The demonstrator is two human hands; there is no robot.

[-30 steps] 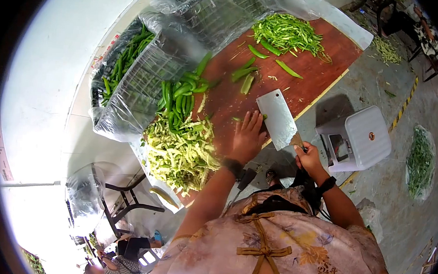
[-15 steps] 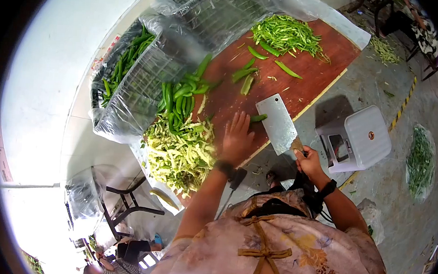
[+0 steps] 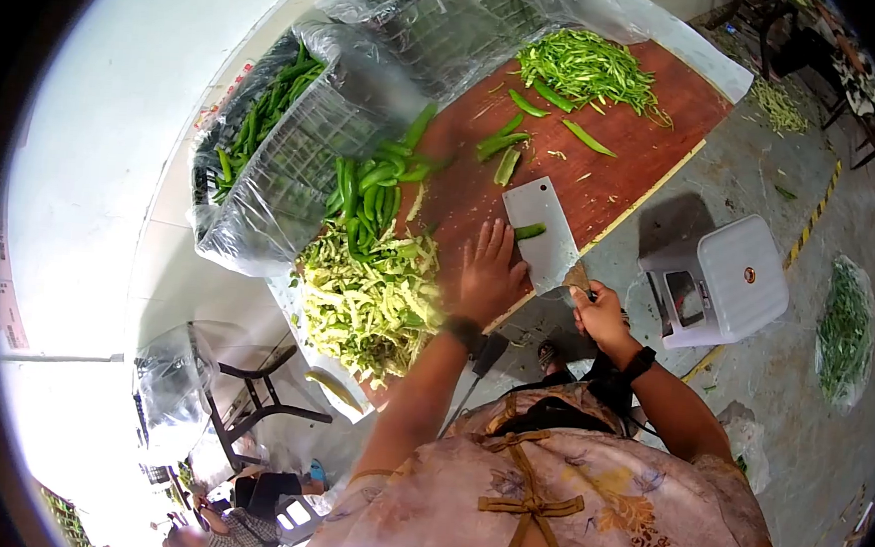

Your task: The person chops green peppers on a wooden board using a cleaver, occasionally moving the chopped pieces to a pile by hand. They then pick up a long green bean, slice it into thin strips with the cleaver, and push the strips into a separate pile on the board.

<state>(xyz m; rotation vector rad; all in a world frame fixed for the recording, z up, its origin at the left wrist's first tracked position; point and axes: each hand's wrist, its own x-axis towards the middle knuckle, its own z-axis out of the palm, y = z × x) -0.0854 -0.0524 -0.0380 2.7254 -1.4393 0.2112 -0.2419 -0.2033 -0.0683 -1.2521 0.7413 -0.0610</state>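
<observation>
My left hand [image 3: 490, 277] lies flat on the red-brown board [image 3: 462, 200], fingers stretched out beside a green pepper [image 3: 529, 231]. My right hand [image 3: 600, 316] grips the wooden handle of a cleaver [image 3: 551, 218]. Its broad blade is flat side up at the board's near edge, and the pepper overlaps it in this view, close to my left fingertips. To the left of my left hand is a heap of pale pepper cores and seeds [image 3: 370, 305], with whole green peppers [image 3: 370, 191] behind it.
Shredded green pepper [image 3: 590, 70] is piled at the board's far end, with loose pepper pieces [image 3: 501, 142] before it. Plastic-lined crates [image 3: 306, 135] stand along the back. On the floor at right are a white plastic stool [image 3: 738, 277] and a bag of greens [image 3: 843, 328]. A person [image 3: 242, 527] sits at lower left.
The cleaver has moved left, closer to my left hand, and its blade now meets the pepper further along. My left hand stays nearly in place. The whole view has shifted slightly.
</observation>
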